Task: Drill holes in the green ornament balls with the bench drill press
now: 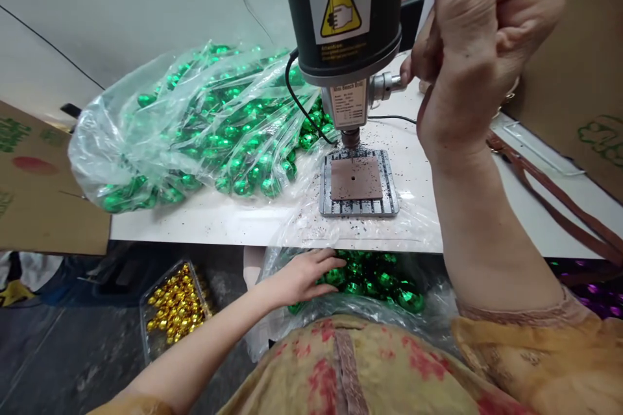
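A mini bench drill [346, 19] stands on the white table [204, 224], its bit above a brown plate [356, 179] on the ribbed metal base. My right hand [474, 45] is raised beside the drill head, fist closed around the feed lever [387, 84]. My left hand [304, 275] reaches down below the table edge into a clear bag on my lap, fingers spread on shiny green balls [384, 285].
A large clear plastic bag of green balls [195, 130] lies on the table left of the drill. A tray of gold balls [175, 305] sits on the floor. Cardboard [43, 188] leans at left and right. A brown strap [549, 194] lies at right.
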The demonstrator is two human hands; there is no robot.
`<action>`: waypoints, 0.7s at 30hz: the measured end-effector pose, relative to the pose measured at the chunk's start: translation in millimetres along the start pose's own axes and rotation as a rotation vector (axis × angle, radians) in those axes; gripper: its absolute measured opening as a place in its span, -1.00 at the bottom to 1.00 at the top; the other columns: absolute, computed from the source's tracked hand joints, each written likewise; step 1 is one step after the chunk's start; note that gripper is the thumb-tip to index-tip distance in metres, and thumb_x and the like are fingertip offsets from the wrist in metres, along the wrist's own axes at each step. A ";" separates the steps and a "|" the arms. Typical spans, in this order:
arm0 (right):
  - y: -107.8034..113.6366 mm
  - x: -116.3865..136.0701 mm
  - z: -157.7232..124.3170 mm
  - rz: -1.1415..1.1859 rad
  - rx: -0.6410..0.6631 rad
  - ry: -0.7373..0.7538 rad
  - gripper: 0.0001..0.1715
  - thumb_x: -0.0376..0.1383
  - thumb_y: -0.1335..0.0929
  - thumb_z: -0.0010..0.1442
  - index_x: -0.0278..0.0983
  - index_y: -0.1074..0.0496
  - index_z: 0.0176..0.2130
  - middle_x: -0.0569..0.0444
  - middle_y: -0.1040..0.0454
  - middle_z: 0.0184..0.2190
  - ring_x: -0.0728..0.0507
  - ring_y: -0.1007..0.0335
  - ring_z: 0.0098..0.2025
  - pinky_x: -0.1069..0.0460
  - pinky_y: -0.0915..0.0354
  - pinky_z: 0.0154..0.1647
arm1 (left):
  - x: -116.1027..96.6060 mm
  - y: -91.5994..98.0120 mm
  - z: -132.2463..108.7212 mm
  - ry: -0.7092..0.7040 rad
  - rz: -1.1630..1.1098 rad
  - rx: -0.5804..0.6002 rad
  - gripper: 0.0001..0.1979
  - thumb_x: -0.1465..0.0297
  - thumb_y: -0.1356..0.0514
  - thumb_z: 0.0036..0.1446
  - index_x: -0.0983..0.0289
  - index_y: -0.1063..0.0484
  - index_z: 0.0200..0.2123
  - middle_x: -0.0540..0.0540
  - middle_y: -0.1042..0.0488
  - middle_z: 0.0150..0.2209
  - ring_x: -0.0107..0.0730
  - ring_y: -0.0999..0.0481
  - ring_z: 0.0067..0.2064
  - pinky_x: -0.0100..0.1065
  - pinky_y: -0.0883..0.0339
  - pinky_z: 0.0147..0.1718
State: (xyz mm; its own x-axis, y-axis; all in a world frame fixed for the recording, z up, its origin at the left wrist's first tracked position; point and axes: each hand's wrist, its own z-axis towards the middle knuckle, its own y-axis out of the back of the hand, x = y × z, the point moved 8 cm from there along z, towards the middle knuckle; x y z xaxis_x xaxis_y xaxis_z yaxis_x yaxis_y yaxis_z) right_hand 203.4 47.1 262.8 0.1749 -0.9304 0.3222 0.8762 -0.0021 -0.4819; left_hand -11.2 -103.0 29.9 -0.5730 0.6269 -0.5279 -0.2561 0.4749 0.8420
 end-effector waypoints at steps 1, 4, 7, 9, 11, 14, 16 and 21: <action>-0.1 0.2 -0.4 0.002 -0.003 0.012 -0.50 -0.53 -0.31 0.27 -0.12 -0.09 -0.55 0.33 -0.01 -0.75 0.05 0.12 -0.75 -0.01 0.17 -0.64 | 4.0 -12.8 -6.7 0.026 0.117 0.003 -0.55 0.41 -0.21 0.32 0.17 -0.34 0.26 0.25 -0.51 0.17 -0.05 -0.62 0.03 -0.17 -0.51 -0.02; -0.3 1.4 -1.9 -0.009 -0.012 0.007 -0.51 -0.42 -0.38 0.27 -0.13 -0.09 -0.55 0.34 -0.01 -0.74 0.07 0.14 -0.75 0.00 0.14 -0.66 | 15.7 -47.8 -15.4 0.097 0.330 -0.065 -0.47 0.51 -0.17 0.29 0.15 -0.31 0.31 0.29 -0.44 0.28 0.08 -0.62 0.10 -0.09 -0.52 0.04; -0.2 2.9 -3.8 -0.017 -0.021 -0.030 -0.48 -0.12 -0.49 0.10 -0.15 -0.12 -0.59 0.33 -0.03 -0.75 0.07 0.11 -0.75 -0.01 0.12 -0.69 | 14.8 -68.7 -14.0 0.083 0.397 -0.178 -0.43 0.41 -0.25 0.26 0.11 -0.32 0.33 0.27 -0.46 0.28 0.16 -0.60 0.14 -0.04 -0.54 0.06; 0.1 2.9 -4.7 -0.029 -0.019 -0.053 -0.44 -0.02 -0.51 0.02 -0.16 -0.14 -0.61 0.32 -0.05 -0.75 0.07 0.09 -0.75 -0.03 0.11 -0.72 | 4.2 -66.1 -11.6 0.001 0.425 -0.288 -0.46 0.32 -0.27 0.27 0.07 -0.36 0.30 0.24 -0.52 0.22 0.12 -0.62 0.10 -0.03 -0.57 0.02; 1.2 2.6 -5.2 -0.057 -0.022 -0.059 -0.41 0.02 -0.51 0.02 -0.16 -0.14 -0.62 0.32 -0.05 -0.75 0.09 0.08 -0.75 -0.02 0.08 -0.74 | -12.1 -48.0 -9.9 -0.155 0.420 -0.425 -0.54 0.30 -0.27 0.28 0.07 -0.42 0.23 0.21 -0.61 0.08 -0.02 -0.68 -0.04 -0.09 -0.62 -0.09; 2.8 1.7 -5.8 -0.099 -0.031 -0.063 -0.38 0.05 -0.50 0.02 -0.19 -0.13 -0.64 0.32 -0.04 -0.76 0.11 0.07 -0.74 0.02 0.03 -0.73 | -23.8 7.1 -5.0 -0.382 0.409 -0.676 -0.61 0.42 -0.22 0.29 0.20 -0.44 0.17 0.20 -0.67 -0.12 -0.16 -0.68 -0.12 -0.20 -0.62 -0.14; 4.1 1.4 -6.6 -0.101 -0.049 -0.068 -0.37 0.05 -0.51 0.01 -0.20 -0.13 -0.65 0.31 -0.04 -0.77 0.11 0.04 -0.75 0.03 0.02 -0.74 | -4.7 58.6 9.6 -0.357 0.366 -0.849 -0.62 0.50 -0.13 0.31 0.23 -0.42 0.17 0.19 -0.66 -0.14 -0.21 -0.67 -0.07 -0.22 -0.59 -0.10; 5.6 3.7 -9.4 -0.116 -0.059 -0.069 -0.36 0.03 -0.51 0.05 -0.21 -0.15 -0.66 0.30 -0.03 -0.77 0.10 0.03 -0.74 0.01 0.02 -0.73 | 117.0 164.9 81.8 0.305 0.193 -0.967 -0.68 0.54 -0.08 0.32 0.25 -0.46 0.08 0.21 -0.59 -0.07 -0.17 -0.62 -0.08 -0.17 -0.48 -0.03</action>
State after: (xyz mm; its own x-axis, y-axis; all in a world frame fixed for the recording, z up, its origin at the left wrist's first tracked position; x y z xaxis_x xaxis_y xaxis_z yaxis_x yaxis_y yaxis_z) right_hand 204.7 40.2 253.6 0.1062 -0.8951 0.4330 0.8650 -0.1316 -0.4842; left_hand -56.8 99.2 97.9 -0.8093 0.3922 -0.4373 -0.5783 -0.4016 0.7101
